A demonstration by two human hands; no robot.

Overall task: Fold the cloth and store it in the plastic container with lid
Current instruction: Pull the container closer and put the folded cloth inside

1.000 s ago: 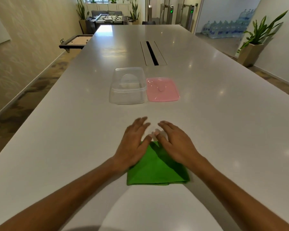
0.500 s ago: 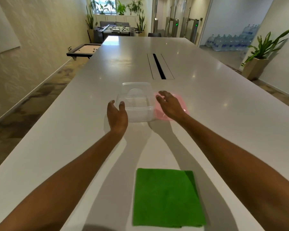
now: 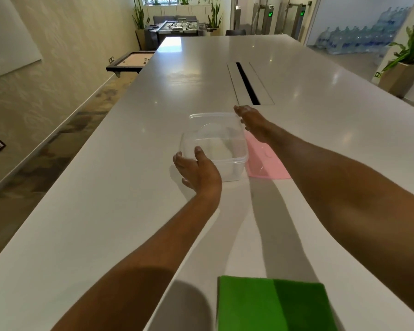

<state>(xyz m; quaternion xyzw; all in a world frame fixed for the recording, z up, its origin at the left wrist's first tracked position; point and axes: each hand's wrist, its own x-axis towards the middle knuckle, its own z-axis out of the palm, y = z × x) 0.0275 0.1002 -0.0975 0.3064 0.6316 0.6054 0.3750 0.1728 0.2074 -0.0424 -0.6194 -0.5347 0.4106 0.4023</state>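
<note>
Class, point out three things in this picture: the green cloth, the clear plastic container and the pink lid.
green cloth (image 3: 273, 304), head view, middle of the folded top face.
clear plastic container (image 3: 227, 168), head view, near wall below the rim.
pink lid (image 3: 265, 163), head view, bare flat top.

Both hands left the cloth (image 3: 273, 304); left hand (image 3: 196, 170) & right hand (image 3: 253, 123) now touch container (image 3: 215, 144).

White table (image 3: 129, 211); foosball table (image 3: 178, 26); potted plant (image 3: 406, 68); water bottles (image 3: 354, 39).
</note>
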